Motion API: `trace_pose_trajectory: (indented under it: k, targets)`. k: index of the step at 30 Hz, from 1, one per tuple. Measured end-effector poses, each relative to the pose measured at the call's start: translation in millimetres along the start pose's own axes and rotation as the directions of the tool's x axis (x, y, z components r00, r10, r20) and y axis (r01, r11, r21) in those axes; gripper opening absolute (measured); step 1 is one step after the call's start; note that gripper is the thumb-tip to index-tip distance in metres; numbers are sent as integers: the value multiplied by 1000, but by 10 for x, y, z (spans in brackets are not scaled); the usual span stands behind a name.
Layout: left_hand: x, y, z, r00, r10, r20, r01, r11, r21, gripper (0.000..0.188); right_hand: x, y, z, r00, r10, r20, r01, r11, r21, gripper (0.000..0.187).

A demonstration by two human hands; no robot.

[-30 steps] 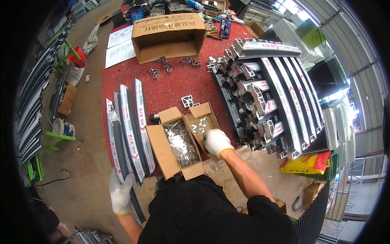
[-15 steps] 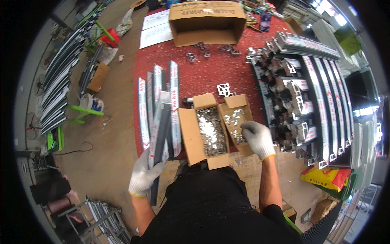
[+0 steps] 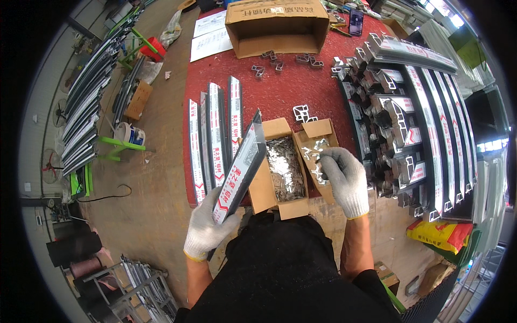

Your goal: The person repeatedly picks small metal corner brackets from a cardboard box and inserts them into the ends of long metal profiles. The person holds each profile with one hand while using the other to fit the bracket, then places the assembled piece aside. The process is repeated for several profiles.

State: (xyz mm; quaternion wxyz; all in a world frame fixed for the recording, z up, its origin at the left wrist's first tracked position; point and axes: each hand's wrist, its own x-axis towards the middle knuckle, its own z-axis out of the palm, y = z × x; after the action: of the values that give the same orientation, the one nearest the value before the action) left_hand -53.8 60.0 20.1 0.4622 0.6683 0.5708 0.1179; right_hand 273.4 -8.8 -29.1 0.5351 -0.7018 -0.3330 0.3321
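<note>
My gloved left hand (image 3: 210,226) is closed round the lower part of a grey aluminium profile (image 3: 243,164) with a printed film strip. The profile is tilted, and its slanted far end reaches over the left side of an open carton (image 3: 258,195). Shiny small metal pieces (image 3: 284,167) fill that carton. My gloved right hand (image 3: 346,182) is above the carton's right flap (image 3: 326,194), its fingers curled together by several loose metal pieces (image 3: 318,144). Whatever is between those fingertips is hidden.
More profiles (image 3: 215,134) lie on the red table (image 3: 269,97) at left. A large stack of profiles (image 3: 431,129) covers the right side. Metal corner pieces (image 3: 304,114) lie beyond the small carton. A big open cardboard box (image 3: 277,46) stands at the back.
My left hand has raised the profile and swung it to the right, off the others and toward the carton. The right hand stays at the flap, its fingers slightly more curled.
</note>
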Motion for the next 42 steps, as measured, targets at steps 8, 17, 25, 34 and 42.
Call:
trace_pose_trajectory:
  k: [8, 17, 25, 34, 42]
  targets:
    - [-40, 7, 122, 998, 52, -47, -45, 989, 144, 83, -95, -652, 309, 999, 19, 33, -25, 980, 196, 20]
    - [-97, 16, 155, 1000, 8, -3, -7, 990, 143, 88, -17, -620, 470, 999, -27, 38, 22, 991, 132, 17]
    - [-90, 34, 175, 999, 30, -20, -26, 987, 160, 81, 0, -592, 440, 985, -135, 106, 140, 989, -42, 17]
    - [-89, 36, 164, 993, 105, -50, -94, 976, 196, 75, 24, -629, 362, 973, -161, 164, 170, 984, -44, 19]
    - [-83, 51, 175, 993, 100, -70, -86, 979, 184, 65, 72, -563, 448, 932, -277, 233, 304, 949, -87, 22]
